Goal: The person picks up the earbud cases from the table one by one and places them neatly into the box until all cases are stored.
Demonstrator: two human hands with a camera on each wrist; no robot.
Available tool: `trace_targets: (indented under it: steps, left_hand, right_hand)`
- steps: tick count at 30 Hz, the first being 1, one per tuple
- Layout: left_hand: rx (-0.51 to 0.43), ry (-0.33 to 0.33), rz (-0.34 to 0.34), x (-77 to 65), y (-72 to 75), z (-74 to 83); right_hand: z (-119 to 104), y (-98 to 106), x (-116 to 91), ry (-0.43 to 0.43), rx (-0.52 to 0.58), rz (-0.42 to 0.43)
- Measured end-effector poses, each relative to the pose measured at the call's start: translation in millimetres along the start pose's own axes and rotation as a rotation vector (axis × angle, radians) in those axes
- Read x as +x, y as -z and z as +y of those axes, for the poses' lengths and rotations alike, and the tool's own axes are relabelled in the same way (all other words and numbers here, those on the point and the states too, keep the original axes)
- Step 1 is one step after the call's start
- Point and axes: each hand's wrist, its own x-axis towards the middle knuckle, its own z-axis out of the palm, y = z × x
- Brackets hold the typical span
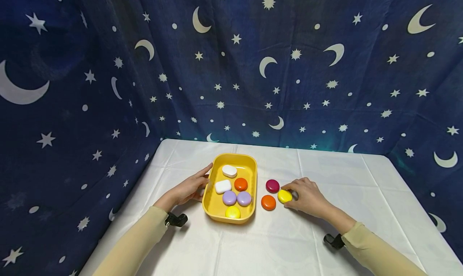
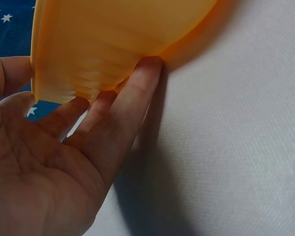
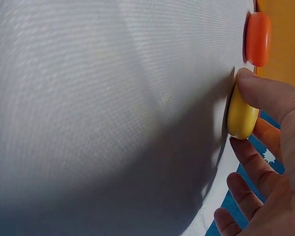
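A yellow tray [image 1: 231,219] stands on the white cloth; my left hand [image 1: 189,187] is at its left side. In the left wrist view, the fingers [image 2: 132,98] rest along its outer wall, with other digits at the rim. My right hand [image 1: 307,197] pinches a glossy yellow disc [image 1: 284,196] between thumb and index finger, close over the cloth in the right wrist view. Behind those fingers a grey disc [image 1: 294,195] is mostly hidden. Just left of the hand lie a magenta disc [image 1: 272,186] and an orange disc [image 1: 268,202].
Inside the tray lie two white pieces [image 1: 223,186], an orange-red disc [image 1: 240,184], two lilac discs [image 1: 244,198] and another yellow disc [image 1: 232,212]. A dark blue curtain [image 1: 253,67] with moons and stars hangs behind and beside the white-covered table [image 1: 325,167].
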Motion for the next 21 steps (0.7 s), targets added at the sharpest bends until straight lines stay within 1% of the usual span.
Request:
trace_targets:
  steps: [9, 15, 21]
  left_hand:
    - [-0.001, 0.002, 0.004, 0.8, 0.6, -0.6]
    - [0.023, 0.007, 0.036, 1.3, -2.3, 2.8]
    - [0.019, 0.005, 0.035, 0.1, -2.2, 3.2]
  right_hand:
    - [-2, 2, 0, -0.003, 0.01, 0.002]
    - [-2, 1, 1, -0.005, 0.009, -0.006]
    - [-6, 11, 1, 0.0, 0.027, 0.04]
